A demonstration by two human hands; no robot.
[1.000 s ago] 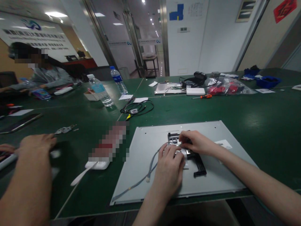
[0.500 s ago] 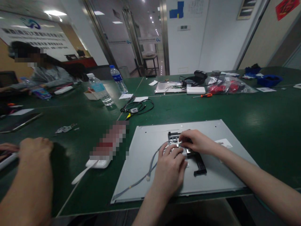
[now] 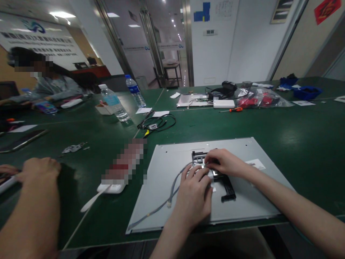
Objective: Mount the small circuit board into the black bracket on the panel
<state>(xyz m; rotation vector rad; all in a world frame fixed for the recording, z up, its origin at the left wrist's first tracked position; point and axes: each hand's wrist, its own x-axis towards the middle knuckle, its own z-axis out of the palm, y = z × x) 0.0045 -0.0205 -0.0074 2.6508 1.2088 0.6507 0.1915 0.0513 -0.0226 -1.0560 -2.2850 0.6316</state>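
A flat grey metal panel (image 3: 250,201) lies on the green table in front of me. At its middle sits a black plastic bracket (image 3: 228,187) with a small metal part under my fingers. My left hand (image 3: 194,196) rests on that spot with its fingers curled down and pressing. My right hand (image 3: 224,162) comes in from the right and pinches the same part at the bracket's upper end. What lies between the fingers is hidden. A thin grey cable (image 3: 167,203) runs from under my left hand toward the panel's near left corner.
Another person's arm and hand (image 3: 37,172) lie at the left, by a white device (image 3: 111,188). Two water bottles (image 3: 113,102), a black cable coil (image 3: 156,124), a second panel (image 3: 192,100), an orange screwdriver (image 3: 232,110) and a bag of red parts (image 3: 261,98) stand farther back. A seated person is at far left.
My hands stay on the bracket; the left fingers shift slightly. The other person's hand at the left has drawn back a little.
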